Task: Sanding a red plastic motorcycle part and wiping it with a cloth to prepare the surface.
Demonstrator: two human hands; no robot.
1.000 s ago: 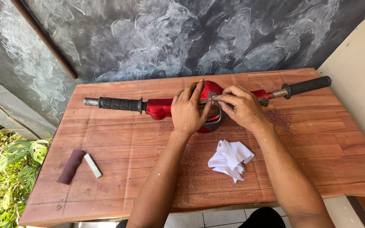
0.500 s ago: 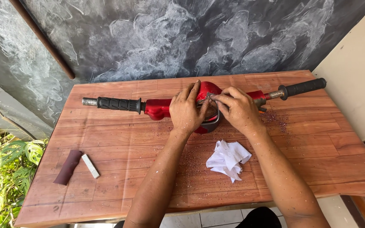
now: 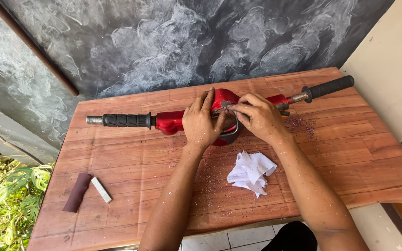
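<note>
A red motorcycle handlebar cover (image 3: pixel 170 122) with black grips on both ends lies across the far half of a wooden table (image 3: pixel 131 186). The left grip (image 3: pixel 125 120) points left, the right grip (image 3: pixel 329 87) points to the back right. My left hand (image 3: pixel 201 122) lies flat on the red housing at its middle and holds it down. My right hand (image 3: pixel 257 117) pinches a small piece of something against the rim of the round opening; what it is cannot be made out. Reddish dust lies on the wood around the part.
A crumpled white cloth or paper (image 3: pixel 251 173) lies just in front of my hands. At the front left lie a dark brown strip of sandpaper (image 3: pixel 77 192) and a small white block (image 3: pixel 101 189). A dark painted wall rises behind the table; plants grow at the left.
Both hands stay on the middle of the red part; the fingers of my right hand shift slightly along the opening's rim. Nothing else on the table has moved.
</note>
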